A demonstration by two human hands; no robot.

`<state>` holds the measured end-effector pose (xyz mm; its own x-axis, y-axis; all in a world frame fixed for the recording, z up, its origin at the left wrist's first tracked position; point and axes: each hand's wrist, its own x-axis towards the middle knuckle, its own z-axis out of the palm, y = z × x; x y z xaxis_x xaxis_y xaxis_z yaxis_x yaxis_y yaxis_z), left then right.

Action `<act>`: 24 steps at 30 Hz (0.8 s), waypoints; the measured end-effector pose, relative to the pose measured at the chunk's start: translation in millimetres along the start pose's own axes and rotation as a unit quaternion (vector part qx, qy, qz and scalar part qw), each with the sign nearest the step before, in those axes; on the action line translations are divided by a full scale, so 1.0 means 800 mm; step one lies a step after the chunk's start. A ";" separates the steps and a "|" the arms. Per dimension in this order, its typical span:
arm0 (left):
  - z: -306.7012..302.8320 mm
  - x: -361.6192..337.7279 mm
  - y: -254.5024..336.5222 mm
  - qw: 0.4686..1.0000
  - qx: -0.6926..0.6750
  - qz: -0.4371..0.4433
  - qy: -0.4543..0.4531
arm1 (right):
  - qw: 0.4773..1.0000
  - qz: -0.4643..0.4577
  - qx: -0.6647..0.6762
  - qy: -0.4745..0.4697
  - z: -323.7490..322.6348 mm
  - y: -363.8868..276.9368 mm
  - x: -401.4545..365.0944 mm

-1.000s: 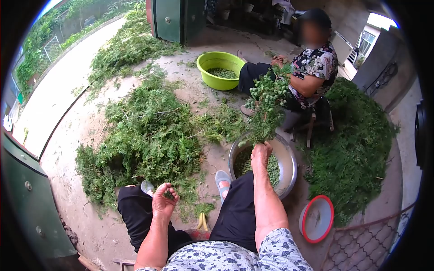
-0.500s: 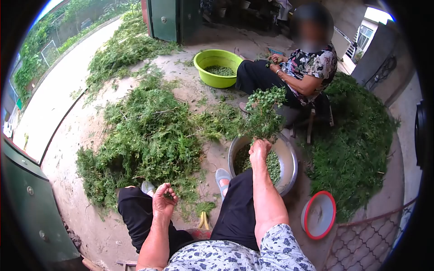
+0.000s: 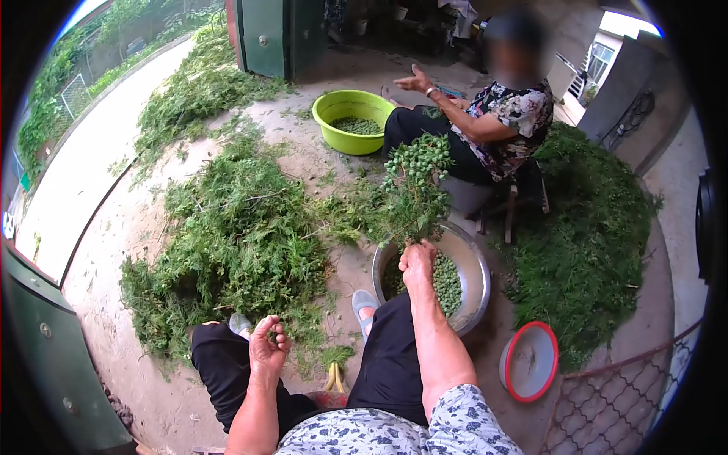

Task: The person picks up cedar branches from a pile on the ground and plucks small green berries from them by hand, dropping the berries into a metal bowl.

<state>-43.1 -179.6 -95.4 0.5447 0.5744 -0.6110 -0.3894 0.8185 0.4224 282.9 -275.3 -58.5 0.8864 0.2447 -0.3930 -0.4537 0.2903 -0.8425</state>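
Observation:
My right hand (image 3: 418,262) is closed round the stem of a leafy green branch (image 3: 418,178) with clusters of round green berries, held upright. Beneath it stands a metal basin (image 3: 476,277), partly filled with green berries (image 3: 447,287). My left hand (image 3: 269,343) is raised over my left knee, its fingers curled over something small and green that I cannot make out. A large pile of cut green branches (image 3: 235,220) lies on the ground beyond my left hand.
Opposite sits a person (image 3: 500,125) beside a yellow-green tub (image 3: 353,144) holding berries. More branches (image 3: 584,250) are heaped at the right, near a red-rimmed bowl (image 3: 531,362). Green metal doors (image 3: 263,38) stand behind, and a lattice (image 3: 614,398) is at the lower right.
The person opposite has raised one arm outward with the hand spread. My left hand's fingers have curled in more. My view has shifted slightly, and the branch remains in my right hand.

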 end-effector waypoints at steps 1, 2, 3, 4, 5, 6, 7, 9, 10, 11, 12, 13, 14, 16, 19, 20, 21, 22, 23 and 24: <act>0.000 0.000 0.000 1.000 -0.003 -0.003 0.005 | 1.000 0.000 0.001 0.000 0.001 -0.002 -0.002; -0.001 0.000 0.000 1.000 -0.003 -0.003 0.004 | 0.999 0.017 -0.008 -0.028 0.003 -0.003 -0.004; -0.002 0.000 0.000 1.000 -0.008 -0.005 0.003 | 0.998 0.034 -0.017 -0.056 0.003 -0.005 -0.004; -0.002 0.001 0.000 1.000 -0.014 -0.008 0.002 | 0.998 0.033 -0.017 -0.056 0.003 -0.005 -0.003; -0.003 0.001 0.000 1.000 -0.015 -0.008 0.001 | 0.994 0.063 0.020 -0.087 0.002 -0.004 -0.001; -0.003 0.001 0.000 1.000 -0.014 -0.006 0.004 | 0.987 0.092 0.057 -0.118 0.001 -0.004 0.000; -0.003 0.001 0.000 1.000 -0.013 -0.004 0.007 | 0.982 0.101 0.081 -0.136 0.002 -0.003 0.001; 0.000 0.000 0.001 1.000 -0.010 -0.002 0.011 | 0.975 0.099 0.088 -0.176 0.000 0.001 0.003; 0.001 -0.001 0.001 1.000 -0.007 -0.001 0.016 | 0.967 0.098 0.096 -0.216 -0.001 0.002 0.004; 0.002 -0.001 0.001 1.000 -0.007 -0.001 0.015 | 0.964 0.100 0.063 -0.237 -0.001 0.001 0.004; 0.004 -0.002 0.001 1.000 -0.001 0.003 0.016 | 0.964 0.101 0.063 -0.237 0.000 0.000 0.003; 0.003 -0.003 0.002 1.000 0.004 0.006 0.018 | 0.964 0.077 0.061 -0.245 0.001 0.001 0.001; 0.002 -0.003 0.002 1.000 0.003 0.006 0.019 | 0.964 0.054 0.058 -0.253 0.003 0.002 0.001; 0.001 -0.002 0.002 1.000 0.005 0.003 0.016 | 0.959 0.023 0.054 -0.277 0.001 0.008 0.004; 0.001 -0.001 0.001 1.000 0.007 -0.001 0.024 | 0.983 -0.010 0.037 -0.182 -0.007 0.029 0.026; 0.001 -0.001 0.001 1.000 0.007 -0.001 0.024 | 0.983 -0.011 0.038 -0.182 -0.004 0.021 0.016; 0.001 -0.001 0.001 1.000 0.006 -0.001 0.021 | 0.984 -0.014 0.024 -0.178 0.005 0.004 -0.005; 0.000 -0.001 0.002 1.000 0.003 -0.001 0.019 | 0.984 -0.016 0.011 -0.176 0.011 -0.005 -0.015; 0.000 -0.001 0.002 1.000 0.003 -0.001 0.020 | 0.968 0.069 0.046 -0.235 0.005 0.004 0.002; 0.000 -0.001 0.001 1.000 0.002 -0.002 0.017 | 0.969 0.071 0.047 -0.233 0.002 0.008 0.005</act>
<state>-43.8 -179.8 -94.5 0.5210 0.5714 -0.6341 -0.3841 0.8203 0.4237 283.5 -270.4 -65.2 0.6865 0.6731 -0.2750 -0.5938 0.3006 -0.7464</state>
